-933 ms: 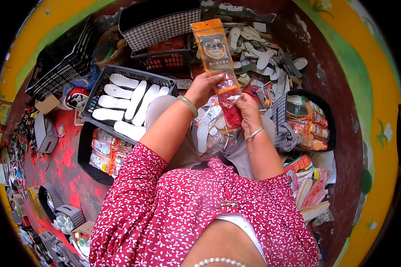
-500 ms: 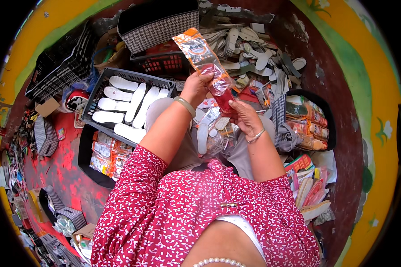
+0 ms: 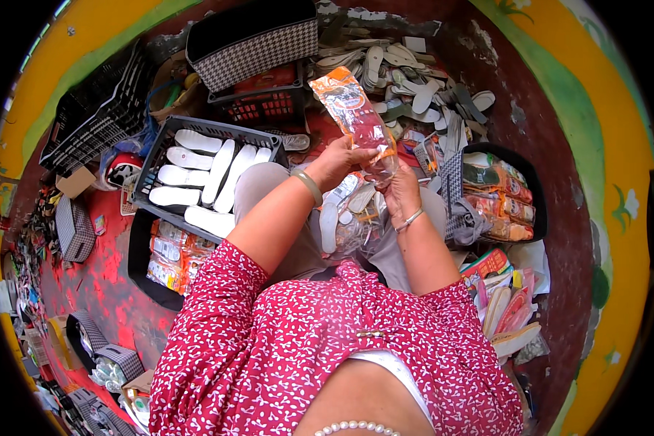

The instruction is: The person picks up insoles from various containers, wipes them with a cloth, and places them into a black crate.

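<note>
Above my lap I hold a clear plastic packet (image 3: 347, 109) with an orange printed top, and something red shows inside it, looking like an insole. My left hand (image 3: 339, 161) is closed on the packet's left edge, thumb across its front. At the lower end, my right hand (image 3: 403, 190) has its fingers closed on the plastic. Below them, on my lap, lies a clear bag (image 3: 356, 229) with pale insoles in and about it.
A grey crate (image 3: 174, 131) of white insoles stands left, beside a dark box (image 3: 142, 254) of orange packets. Another packet box (image 3: 454, 185) is at right. Loose insoles (image 3: 421, 94) heap up at the far side. Black crates (image 3: 98, 109) stand far left; more footwear pieces (image 3: 505, 312) lie near right.
The red piece, which stuck out below the packet, now lies further up inside it. The packet has come down and right; my right hand has moved up to its lower end.
</note>
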A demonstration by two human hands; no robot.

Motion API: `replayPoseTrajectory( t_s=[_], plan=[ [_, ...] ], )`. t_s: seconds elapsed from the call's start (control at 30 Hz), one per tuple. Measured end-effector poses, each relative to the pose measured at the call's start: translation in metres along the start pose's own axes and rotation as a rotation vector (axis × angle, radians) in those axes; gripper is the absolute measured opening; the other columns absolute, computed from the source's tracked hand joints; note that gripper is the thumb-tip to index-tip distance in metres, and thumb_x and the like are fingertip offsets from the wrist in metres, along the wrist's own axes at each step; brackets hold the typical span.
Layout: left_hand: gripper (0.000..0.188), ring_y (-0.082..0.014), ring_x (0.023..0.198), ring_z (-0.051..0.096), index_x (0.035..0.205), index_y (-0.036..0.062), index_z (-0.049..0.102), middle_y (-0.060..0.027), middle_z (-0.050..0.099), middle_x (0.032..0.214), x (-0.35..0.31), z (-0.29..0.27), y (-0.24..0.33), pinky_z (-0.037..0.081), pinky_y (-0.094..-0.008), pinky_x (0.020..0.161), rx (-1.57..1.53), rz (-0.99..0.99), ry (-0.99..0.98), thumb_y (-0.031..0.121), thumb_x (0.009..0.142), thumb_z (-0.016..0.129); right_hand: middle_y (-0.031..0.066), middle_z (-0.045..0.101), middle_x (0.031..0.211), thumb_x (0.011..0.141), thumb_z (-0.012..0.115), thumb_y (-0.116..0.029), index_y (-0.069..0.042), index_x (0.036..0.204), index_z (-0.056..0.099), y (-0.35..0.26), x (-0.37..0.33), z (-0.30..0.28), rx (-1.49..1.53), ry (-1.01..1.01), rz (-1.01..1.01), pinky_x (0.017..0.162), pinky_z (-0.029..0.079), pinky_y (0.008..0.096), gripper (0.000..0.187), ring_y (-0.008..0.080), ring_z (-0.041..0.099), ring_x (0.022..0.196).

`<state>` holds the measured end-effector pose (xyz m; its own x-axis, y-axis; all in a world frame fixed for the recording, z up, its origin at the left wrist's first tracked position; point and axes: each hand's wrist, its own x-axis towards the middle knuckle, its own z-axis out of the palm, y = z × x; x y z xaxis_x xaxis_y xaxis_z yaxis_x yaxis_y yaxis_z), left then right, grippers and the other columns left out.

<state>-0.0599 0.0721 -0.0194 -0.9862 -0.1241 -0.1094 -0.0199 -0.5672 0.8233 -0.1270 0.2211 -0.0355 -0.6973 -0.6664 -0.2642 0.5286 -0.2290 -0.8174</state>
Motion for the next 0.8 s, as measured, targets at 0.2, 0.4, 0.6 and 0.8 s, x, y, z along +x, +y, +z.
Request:
replayPoseTrajectory(
  t_s=[0.2, 0.4, 0.6, 0.8],
  plan=[
    [0.025, -0.0152, 0.095, 0.059, 0.111, 0.0032, 0.052, -0.0051, 0.06, 0.107, -0.005, 0.002, 0.018, 0.046, -0.0328, 0.086, -0.12, 0.021, -0.031, 0.012, 0.088, 0.055, 0.0013, 0.065, 0.077, 0.083, 0.064, -0.02, -0.005, 0.101, 0.06, -0.007, -0.003, 0.008, 0.026, -0.025, -0.028, 0.046, 0.043, 0.0193, 0.024, 0.0095, 0.061, 0.058],
    [0.031, -0.014, 0.097, 0.057, 0.115, 0.0039, 0.052, -0.0031, 0.06, 0.106, -0.006, 0.002, -0.001, 0.045, -0.0304, 0.087, 0.086, -0.146, -0.061, 0.013, 0.086, 0.059, 0.0023, 0.063, 0.084, 0.083, 0.059, -0.011, -0.002, 0.103, 0.058, 0.005, 0.001, 0.002, -0.179, 0.131, -0.172, 0.061, 0.045, 0.0221, 0.021, 0.0096, 0.059, 0.071],
    [0.031, -0.012, 0.093, 0.057, 0.115, 0.0036, 0.053, -0.0026, 0.06, 0.104, -0.005, -0.001, -0.009, 0.045, -0.0273, 0.082, 0.138, -0.164, -0.103, 0.015, 0.086, 0.058, 0.0052, 0.062, 0.09, 0.085, 0.059, -0.02, -0.001, 0.103, 0.057, 0.005, -0.001, 0.004, -0.112, 0.186, -0.173, 0.065, 0.047, 0.025, 0.026, 0.0138, 0.059, 0.076],
    [0.043, -0.0158, 0.069, 0.062, 0.099, -0.0022, 0.06, -0.0106, 0.065, 0.079, -0.016, 0.011, 0.009, 0.048, -0.0295, 0.068, 0.123, -0.224, -0.009, 0.039, 0.091, 0.049, 0.0113, 0.062, 0.064, 0.088, 0.047, -0.043, 0.001, 0.087, 0.064, -0.009, 0.018, -0.018, -0.83, 0.254, -0.256, 0.058, 0.047, 0.0293, 0.047, 0.0162, 0.061, 0.059]
  ],
)
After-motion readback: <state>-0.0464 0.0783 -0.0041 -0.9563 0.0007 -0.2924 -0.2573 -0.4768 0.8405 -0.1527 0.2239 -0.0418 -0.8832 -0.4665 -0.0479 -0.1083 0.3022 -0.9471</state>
